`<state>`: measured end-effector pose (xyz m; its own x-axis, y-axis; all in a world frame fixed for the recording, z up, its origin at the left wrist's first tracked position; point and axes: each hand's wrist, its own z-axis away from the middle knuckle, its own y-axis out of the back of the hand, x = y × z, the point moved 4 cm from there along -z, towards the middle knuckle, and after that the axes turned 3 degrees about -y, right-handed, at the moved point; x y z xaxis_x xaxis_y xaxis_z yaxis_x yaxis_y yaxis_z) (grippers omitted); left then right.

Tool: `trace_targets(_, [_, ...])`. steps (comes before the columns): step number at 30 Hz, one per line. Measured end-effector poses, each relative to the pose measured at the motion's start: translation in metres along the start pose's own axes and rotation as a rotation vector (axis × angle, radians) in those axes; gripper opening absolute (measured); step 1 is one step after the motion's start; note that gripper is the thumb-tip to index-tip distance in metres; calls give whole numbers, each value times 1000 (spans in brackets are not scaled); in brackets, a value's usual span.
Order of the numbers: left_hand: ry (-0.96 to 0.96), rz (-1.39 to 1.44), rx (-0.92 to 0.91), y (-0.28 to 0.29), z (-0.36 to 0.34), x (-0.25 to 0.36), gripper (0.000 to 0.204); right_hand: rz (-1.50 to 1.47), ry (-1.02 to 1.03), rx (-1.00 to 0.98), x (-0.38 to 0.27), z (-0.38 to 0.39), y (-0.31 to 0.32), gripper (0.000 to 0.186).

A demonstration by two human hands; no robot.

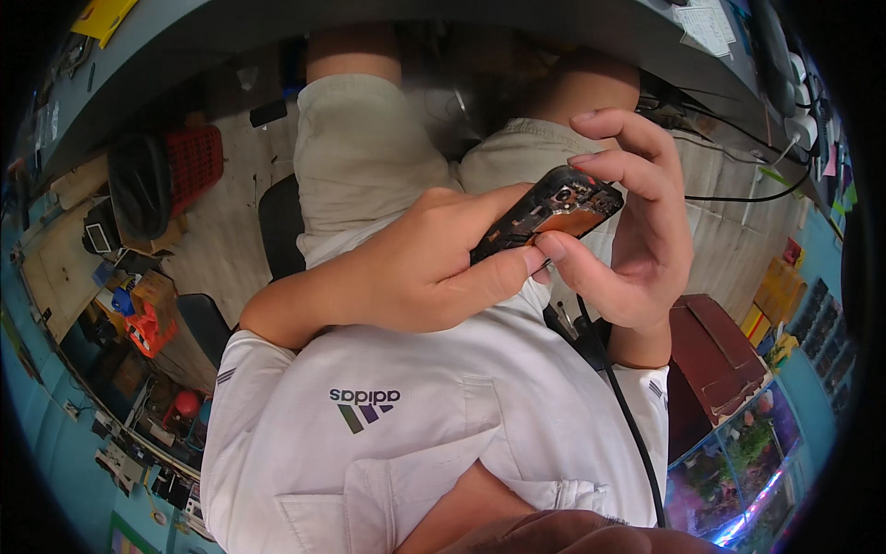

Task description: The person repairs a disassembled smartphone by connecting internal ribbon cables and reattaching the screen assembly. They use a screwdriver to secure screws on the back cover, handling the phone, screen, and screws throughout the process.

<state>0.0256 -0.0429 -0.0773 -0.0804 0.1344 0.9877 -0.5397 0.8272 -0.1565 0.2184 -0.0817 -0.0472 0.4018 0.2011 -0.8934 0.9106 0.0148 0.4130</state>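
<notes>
Above my lap is a smartphone (554,210) with its back cover off, tilted, its circuit parts, camera and a copper-coloured patch facing up. My left hand (452,263) wraps round its lower end, thumb along the near edge. From the other side, my right hand (646,217) curves about the phone's upper end. Its thumb tip meets the near edge and its index fingertip rests by the top corner; another finger is raised clear. The phone's underside and some left fingers are hidden.
A grey desk edge (221,51) curves across the far side, over my knees. A black cable (632,429) runs past my right hand. At left stands a red basket (192,166); at right are a dark red case (706,355) and a lit fish tank (738,462).
</notes>
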Motion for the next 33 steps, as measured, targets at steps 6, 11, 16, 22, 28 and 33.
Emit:
trace_targets(6, [-84,-38,3,-2,-1,3,42,53,66,10,-1,1,2,52])
trace_targets(11, [-102,-13,2,-3,0,10,45,51,70,24,-2,4,1,52])
trace_targets(16, [-140,-33,-5,-1,-1,12,54,65,62,36,-3,5,0,51])
trace_targets(22, [-30,-44,-62,3,0,13,32,50,29,28,-3,6,-3,50])
trace_targets(28, [-40,-70,-61,5,0,13,33,37,23,18,-6,5,-5,51])
trace_targets(33, [-70,-111,-51,7,1,12,39,67,124,71,-10,1,-9,54])
